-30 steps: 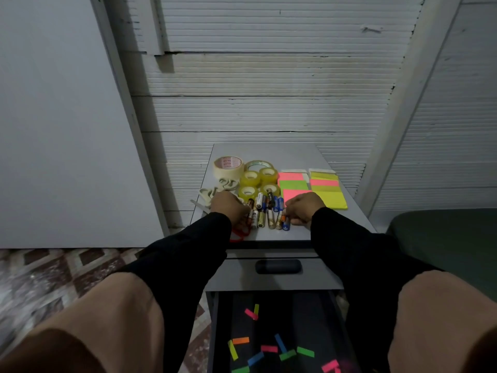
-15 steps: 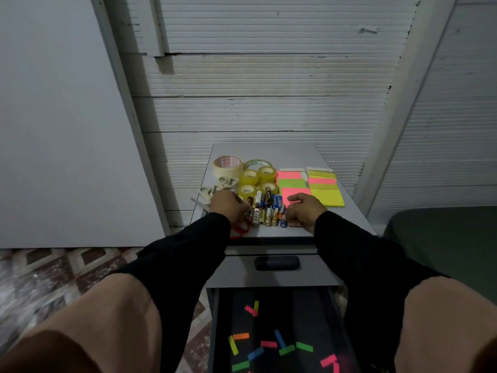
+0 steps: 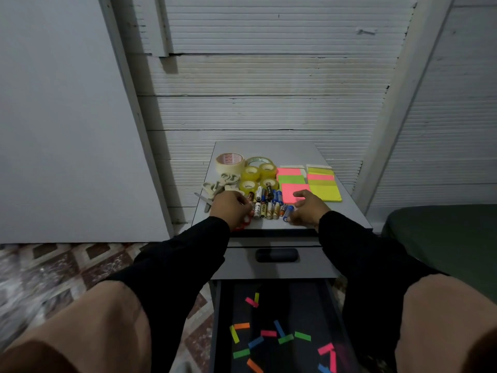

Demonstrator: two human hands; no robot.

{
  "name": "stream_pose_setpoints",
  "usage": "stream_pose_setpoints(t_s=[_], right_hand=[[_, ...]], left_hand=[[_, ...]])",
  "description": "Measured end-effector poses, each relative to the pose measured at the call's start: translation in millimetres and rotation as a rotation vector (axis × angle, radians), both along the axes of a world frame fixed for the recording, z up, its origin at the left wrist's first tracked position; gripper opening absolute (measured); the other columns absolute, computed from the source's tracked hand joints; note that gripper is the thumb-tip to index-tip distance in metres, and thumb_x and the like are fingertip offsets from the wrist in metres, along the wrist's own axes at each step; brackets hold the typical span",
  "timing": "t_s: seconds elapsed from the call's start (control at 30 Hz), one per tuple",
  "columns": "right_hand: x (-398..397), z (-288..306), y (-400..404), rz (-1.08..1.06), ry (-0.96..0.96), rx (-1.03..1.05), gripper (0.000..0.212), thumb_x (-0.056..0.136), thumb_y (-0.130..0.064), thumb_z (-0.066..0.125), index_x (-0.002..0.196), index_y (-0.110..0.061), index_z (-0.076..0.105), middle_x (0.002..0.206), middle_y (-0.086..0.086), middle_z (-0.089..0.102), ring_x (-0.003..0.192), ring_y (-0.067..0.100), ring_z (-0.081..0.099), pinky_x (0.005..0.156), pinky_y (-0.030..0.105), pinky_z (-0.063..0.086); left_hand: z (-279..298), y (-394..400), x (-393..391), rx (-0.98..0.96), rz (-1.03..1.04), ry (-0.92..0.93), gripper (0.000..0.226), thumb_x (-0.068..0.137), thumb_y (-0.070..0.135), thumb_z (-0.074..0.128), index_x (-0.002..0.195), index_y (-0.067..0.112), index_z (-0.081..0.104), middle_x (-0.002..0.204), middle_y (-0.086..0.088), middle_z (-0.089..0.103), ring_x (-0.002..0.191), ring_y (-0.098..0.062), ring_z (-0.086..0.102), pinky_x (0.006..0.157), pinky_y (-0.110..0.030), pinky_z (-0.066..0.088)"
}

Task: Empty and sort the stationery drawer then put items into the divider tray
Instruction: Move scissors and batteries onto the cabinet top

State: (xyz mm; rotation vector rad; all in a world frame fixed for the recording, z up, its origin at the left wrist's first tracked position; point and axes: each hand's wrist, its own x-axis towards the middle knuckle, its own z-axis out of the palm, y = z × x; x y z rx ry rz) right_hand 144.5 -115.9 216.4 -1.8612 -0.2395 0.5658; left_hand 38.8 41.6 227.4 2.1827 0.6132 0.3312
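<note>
On the grey cabinet top (image 3: 295,152) lie several batteries (image 3: 266,204) in two rough rows. My left hand (image 3: 230,208) sits against their left end with its fingers bent down, and their tips are hidden. My right hand (image 3: 309,208) rests at their right end. Its fingers touch a blue battery (image 3: 287,212) and its thumb is spread over a pink sticky pad (image 3: 291,192). A red scissor handle (image 3: 242,226) shows under my left hand. Below, the open drawer (image 3: 277,327) holds several loose coloured paper flags.
Behind the batteries stand a masking tape roll (image 3: 230,161) and several clear tape rolls (image 3: 259,175). White scissors (image 3: 215,188) lie at the left edge, with green, pink and yellow note pads (image 3: 322,188) on the right. A closed drawer with a dark handle (image 3: 277,255) sits above the open one.
My right hand has opened its thumb over the pink pad and its fingers have closed in on the batteries' right end. My left hand has barely moved.
</note>
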Motion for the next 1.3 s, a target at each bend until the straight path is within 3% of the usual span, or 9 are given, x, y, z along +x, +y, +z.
stream_pose_setpoints(t_s=[0.1,0.17,0.3,0.4,0.5,0.57,0.63,0.83,1.3], right_hand=[[-1.2,-3.3,0.4,0.006,-0.103,-0.094,0.072,0.075,0.02,0.06,0.138,-0.006,0.036,0.107,0.012,0.047,0.095,0.026,0.049,0.095,0.041,0.05],[-2.1,-3.4,1.6,0.026,-0.133,-0.118,0.074,0.075,0.019,0.06,0.14,-0.006,0.034,0.111,0.013,0.046,0.095,0.025,0.049,0.093,0.038,0.05],[-1.2,-3.0,0.8,0.033,-0.114,-0.055,0.083,0.076,0.022,0.057,0.145,-0.011,0.027,0.139,0.02,0.041,0.109,0.03,0.052,0.087,0.038,0.051],[-0.9,-6.6,1.0,0.028,-0.172,-0.076,0.089,0.075,0.022,0.059,0.147,-0.014,0.022,0.147,0.021,0.032,0.125,0.035,0.046,0.089,0.039,0.049],[1.4,-15.6,5.4,0.031,-0.21,-0.072,0.089,0.075,0.022,0.06,0.147,-0.014,0.022,0.139,0.021,0.039,0.11,0.028,0.053,0.079,0.033,0.048],[5.4,-19.2,6.6,0.022,-0.276,-0.143,0.074,0.08,0.014,0.059,0.143,-0.01,0.031,0.106,0.007,0.052,0.079,0.01,0.05,0.069,0.025,0.045],[7.2,-19.0,6.3,0.011,-0.358,-0.253,0.056,0.083,0.003,0.059,0.136,-0.006,0.042,0.082,-0.006,0.049,0.072,0.007,0.048,0.068,0.02,0.044],[8.9,-23.0,6.3,-0.039,-0.425,-0.158,0.074,0.079,0.019,0.054,0.143,-0.01,0.032,0.107,0.019,0.06,0.09,0.021,0.053,0.086,0.037,0.05],[16.1,-31.1,-0.9,-0.005,-0.355,-0.14,0.087,0.073,0.018,0.063,0.145,-0.013,0.026,0.107,0.004,0.039,0.091,0.018,0.041,0.079,0.026,0.041]], left_hand=[[2.7,-5.1,-3.3,0.034,-0.004,-0.026,0.016,0.086,0.019,0.064,0.077,0.006,0.065,0.084,-0.016,0.07,0.074,-0.03,0.068,0.071,-0.041,0.059],[1.9,-6.4,-4.4,0.033,-0.012,-0.028,0.016,0.085,0.019,0.065,0.084,0.003,0.067,0.089,-0.018,0.07,0.082,-0.033,0.067,0.076,-0.044,0.057],[0.2,-7.5,-6.6,0.047,-0.016,-0.012,0.015,0.085,0.017,0.064,0.09,0.003,0.068,0.094,-0.016,0.07,0.085,-0.032,0.067,0.078,-0.043,0.057],[-1.0,-8.9,-9.8,0.054,-0.024,-0.005,0.009,0.087,0.017,0.063,0.082,0.009,0.064,0.086,-0.014,0.069,0.071,-0.027,0.064,0.075,-0.04,0.058],[-4.4,-7.9,-12.4,0.032,-0.031,-0.007,0.017,0.087,0.016,0.063,0.072,0.014,0.058,0.071,-0.007,0.063,0.061,-0.021,0.057,0.067,-0.036,0.058],[-5.9,-6.9,-13.6,0.007,-0.026,-0.006,0.022,0.088,0.017,0.063,0.067,0.017,0.054,0.068,-0.004,0.061,0.059,-0.02,0.057,0.062,-0.033,0.056],[-7.9,-5.4,-14.1,0.019,-0.028,-0.006,0.02,0.088,0.017,0.063,0.069,0.017,0.055,0.073,-0.006,0.062,0.06,-0.019,0.058,0.064,-0.034,0.057],[-13.8,-0.9,-13.4,0.04,-0.028,-0.016,0.009,0.086,0.017,0.064,0.08,0.01,0.063,0.083,-0.015,0.07,0.067,-0.023,0.062,0.074,-0.04,0.058],[-23.7,0.3,-17.5,0.022,-0.038,-0.026,0.008,0.087,0.019,0.064,0.083,0.012,0.061,0.074,-0.005,0.063,0.053,-0.014,0.055,0.066,-0.032,0.054]])
